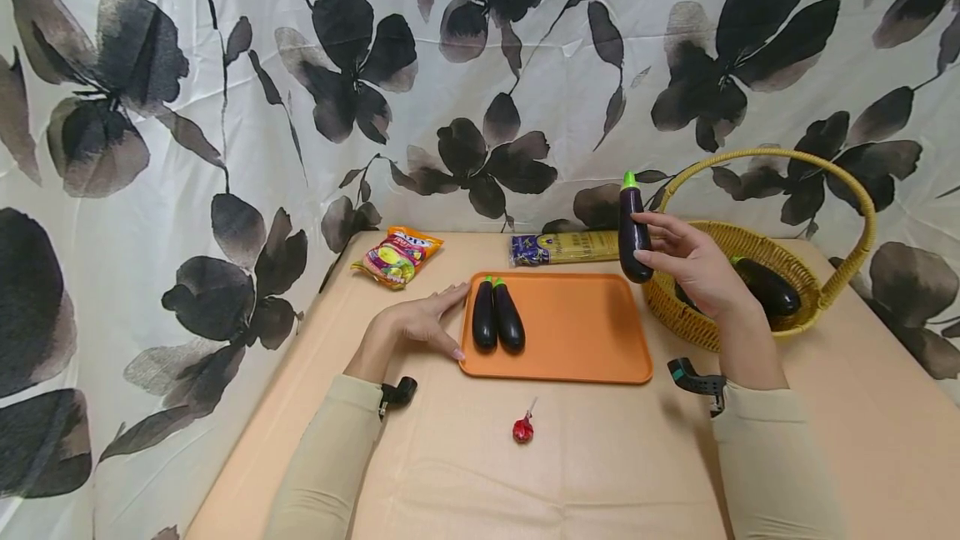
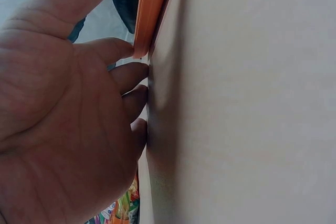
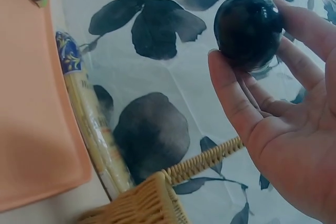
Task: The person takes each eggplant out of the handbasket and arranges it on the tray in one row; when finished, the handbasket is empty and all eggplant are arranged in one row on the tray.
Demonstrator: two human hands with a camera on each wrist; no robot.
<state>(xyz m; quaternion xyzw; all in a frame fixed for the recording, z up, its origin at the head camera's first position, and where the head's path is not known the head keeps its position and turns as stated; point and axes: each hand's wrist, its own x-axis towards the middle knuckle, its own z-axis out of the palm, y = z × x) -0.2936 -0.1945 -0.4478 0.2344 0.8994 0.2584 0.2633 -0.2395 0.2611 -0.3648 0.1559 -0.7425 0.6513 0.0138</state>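
My right hand (image 1: 697, 269) pinches an eggplant (image 1: 632, 232) between thumb and fingers, upright with its green stem up, above the tray's back right corner and beside the basket. In the right wrist view the eggplant's rounded dark end (image 3: 247, 31) faces the camera. The left hand (image 1: 422, 322) rests at the left edge of the orange tray (image 1: 577, 327), thumb and fingers spread along it. Two more eggplants (image 1: 509, 319) lie side by side at the tray's left. A wicker basket (image 1: 678, 332) on the right holds at least one eggplant (image 1: 768, 286), partly hidden by the right arm.
Behind the tray lies a long pack of what looks like noodles (image 1: 573, 247). An orange snack bag (image 1: 399, 257) lies at the back left, and a red-wrapped lollipop (image 1: 522, 429) in front of the tray. The basket's tall handle (image 1: 772, 153) arches up at the right.
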